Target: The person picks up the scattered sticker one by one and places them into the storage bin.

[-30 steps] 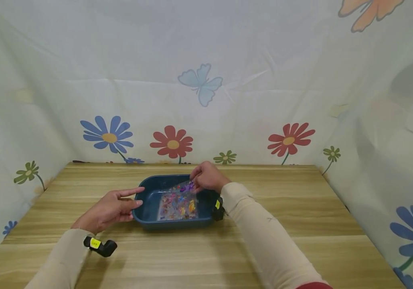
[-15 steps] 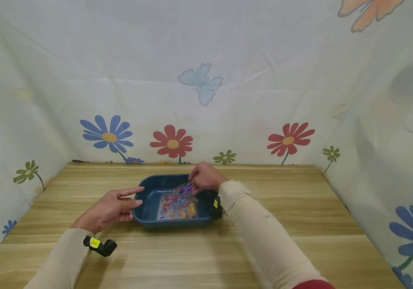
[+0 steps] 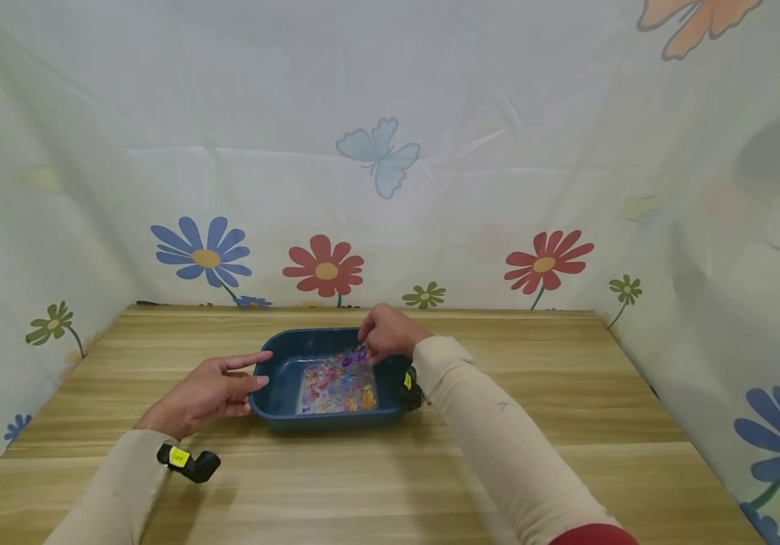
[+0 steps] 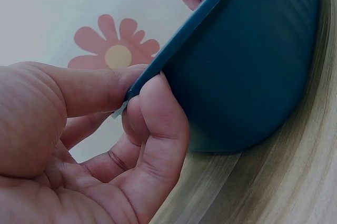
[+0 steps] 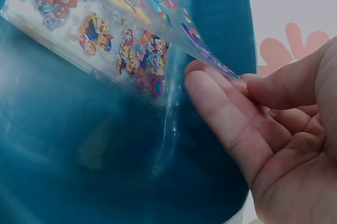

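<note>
A dark blue plastic basin [image 3: 335, 425] stands on the table. My left hand [image 3: 209, 397] holds its left rim; in the left wrist view the thumb and curled fingers pinch the basin edge [image 4: 239, 71], the index finger partly hidden. Over the basin's far right side, my right hand [image 3: 393, 333] pinches the corner of a clear plastic sheet printed with colourful cartoon figures [image 5: 181, 23]. That corner, with purple print, is raised and bent. Under it, more clear printed sheets [image 5: 97, 39] lie flat on the basin floor; how many I cannot tell.
The wood-grain table [image 3: 540, 409] carries the basin near its middle. White cloth [image 3: 240, 91] with printed flowers and butterflies hangs behind and at both sides. A black wrist camera [image 3: 191, 463] sits on the left sleeve.
The raised sheet has flexed and shifted slightly, its yellow figure now a little farther right. The right hand still pinches its corner almost in place. The left hand and basin have not moved.
</note>
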Demonstrator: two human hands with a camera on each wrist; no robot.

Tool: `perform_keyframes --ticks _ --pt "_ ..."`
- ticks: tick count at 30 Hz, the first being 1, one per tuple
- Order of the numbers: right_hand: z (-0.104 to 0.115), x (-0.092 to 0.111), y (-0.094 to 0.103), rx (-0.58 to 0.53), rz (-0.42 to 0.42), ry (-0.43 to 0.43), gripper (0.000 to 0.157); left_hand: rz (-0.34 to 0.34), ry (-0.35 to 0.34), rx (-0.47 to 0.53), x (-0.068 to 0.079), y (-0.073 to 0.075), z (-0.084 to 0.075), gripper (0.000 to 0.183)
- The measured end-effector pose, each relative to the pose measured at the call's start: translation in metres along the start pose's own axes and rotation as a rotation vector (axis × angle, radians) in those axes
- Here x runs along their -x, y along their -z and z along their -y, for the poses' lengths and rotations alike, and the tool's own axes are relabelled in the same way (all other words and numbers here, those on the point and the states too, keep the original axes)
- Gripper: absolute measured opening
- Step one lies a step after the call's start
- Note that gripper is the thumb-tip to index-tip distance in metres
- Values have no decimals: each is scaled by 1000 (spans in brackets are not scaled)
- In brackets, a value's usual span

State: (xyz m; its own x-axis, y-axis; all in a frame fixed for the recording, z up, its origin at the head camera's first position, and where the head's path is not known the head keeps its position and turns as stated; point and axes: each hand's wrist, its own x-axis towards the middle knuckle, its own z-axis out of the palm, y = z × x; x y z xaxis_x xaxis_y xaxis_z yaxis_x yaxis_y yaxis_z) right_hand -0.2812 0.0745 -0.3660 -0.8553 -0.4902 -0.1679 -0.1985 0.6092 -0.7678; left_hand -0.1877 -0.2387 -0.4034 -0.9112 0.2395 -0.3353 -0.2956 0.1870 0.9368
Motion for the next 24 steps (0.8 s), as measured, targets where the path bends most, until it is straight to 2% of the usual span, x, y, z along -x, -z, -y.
perform_keyframes --ticks 7,13,24 --pt "1 -2 -1 65 10 -5 31 4 -6 6 0 0 1 71" --pt "2 -2 -1 33 41 -32 25 9 -11 17 1 0 1 71" --pt "1 -2 -5 -61 81 -90 32 0 -10 9 -2 1 3 70"
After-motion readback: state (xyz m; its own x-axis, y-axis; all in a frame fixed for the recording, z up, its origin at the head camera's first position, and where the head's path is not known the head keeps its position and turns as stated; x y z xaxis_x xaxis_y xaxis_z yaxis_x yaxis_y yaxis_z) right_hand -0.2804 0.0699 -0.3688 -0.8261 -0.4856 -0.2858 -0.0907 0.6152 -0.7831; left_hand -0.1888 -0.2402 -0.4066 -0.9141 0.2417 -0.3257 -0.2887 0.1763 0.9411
